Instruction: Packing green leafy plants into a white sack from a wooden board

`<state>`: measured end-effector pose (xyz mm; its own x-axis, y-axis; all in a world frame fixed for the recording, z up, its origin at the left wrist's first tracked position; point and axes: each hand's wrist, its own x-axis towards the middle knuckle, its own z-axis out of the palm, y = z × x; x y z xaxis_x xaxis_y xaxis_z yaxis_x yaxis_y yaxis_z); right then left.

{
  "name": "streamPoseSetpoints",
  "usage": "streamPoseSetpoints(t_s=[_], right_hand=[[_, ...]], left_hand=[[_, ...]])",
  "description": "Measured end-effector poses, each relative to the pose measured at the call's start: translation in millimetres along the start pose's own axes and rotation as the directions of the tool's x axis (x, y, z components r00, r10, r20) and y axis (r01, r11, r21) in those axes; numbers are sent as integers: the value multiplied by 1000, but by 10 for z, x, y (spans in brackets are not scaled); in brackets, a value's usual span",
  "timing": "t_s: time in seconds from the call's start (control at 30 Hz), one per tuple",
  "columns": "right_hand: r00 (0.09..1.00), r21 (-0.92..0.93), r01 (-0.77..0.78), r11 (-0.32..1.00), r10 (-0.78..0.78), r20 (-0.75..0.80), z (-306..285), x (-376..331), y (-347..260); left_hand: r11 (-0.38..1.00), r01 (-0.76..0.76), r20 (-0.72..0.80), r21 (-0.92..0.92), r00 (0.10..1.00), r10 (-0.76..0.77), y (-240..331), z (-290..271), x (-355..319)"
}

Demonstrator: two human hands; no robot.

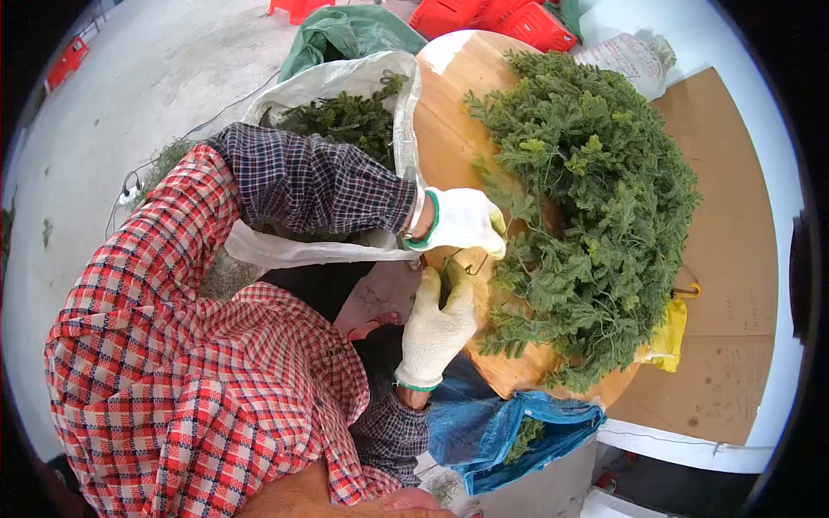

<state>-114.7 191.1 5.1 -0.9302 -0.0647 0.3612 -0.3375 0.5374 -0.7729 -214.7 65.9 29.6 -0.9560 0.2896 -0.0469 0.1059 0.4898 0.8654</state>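
Observation:
Both hands wear white knit gloves with green cuffs and pale yellow fingertips. At the near edge of the round wooden table (453, 112), my left hand (464, 221) is bent down, its fingers closed on a thin wire (477, 262). Just below it, my right hand (436, 332) has thumb and fingers curled upward around a bit of dark green sprig and the same wire; the fingers partly hide what they hold. Beside both hands, to the right, lies a large ring of green artificial foliage (596, 216), bushy and fern-like, covering most of the tabletop.
Left of the table stands a white woven sack (406, 112) with loose greenery (345, 121). A blue sack (484, 432) hangs at the table's lower edge. Beyond are a yellow packet (667, 337), brown cardboard (725, 259), red plastic crates (518, 22) and a green sack (354, 33).

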Motion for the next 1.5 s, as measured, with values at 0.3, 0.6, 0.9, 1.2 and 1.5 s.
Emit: streamPoseSetpoints(t_s=[0.3, 0.6, 0.9, 1.2, 1.5], right_hand=[[992, 40, -78, 996, 74, 100, -104, -32, 47], [997, -250, 50, 967, -35, 65, -267, 17, 62], [978, -583, 186, 791, -203, 37, -585, 357, 40], [955, -655, 293, 697, -251, 160, -857, 330, -58], [884, -290, 249, 924, -95, 458, -1111, -247, -14]], left_hand=[[997, -69, -18, -30, 997, 69, -39, -38, -123], [985, -159, 89, -74, 982, 165, 10, -59, -146], [922, -382, 217, 64, 907, 360, 17, -145, -195], [910, -388, 341, 148, 883, 321, 215, -86, -323], [261, -909, 676, 326, 417, 607, 316, 25, -452]])
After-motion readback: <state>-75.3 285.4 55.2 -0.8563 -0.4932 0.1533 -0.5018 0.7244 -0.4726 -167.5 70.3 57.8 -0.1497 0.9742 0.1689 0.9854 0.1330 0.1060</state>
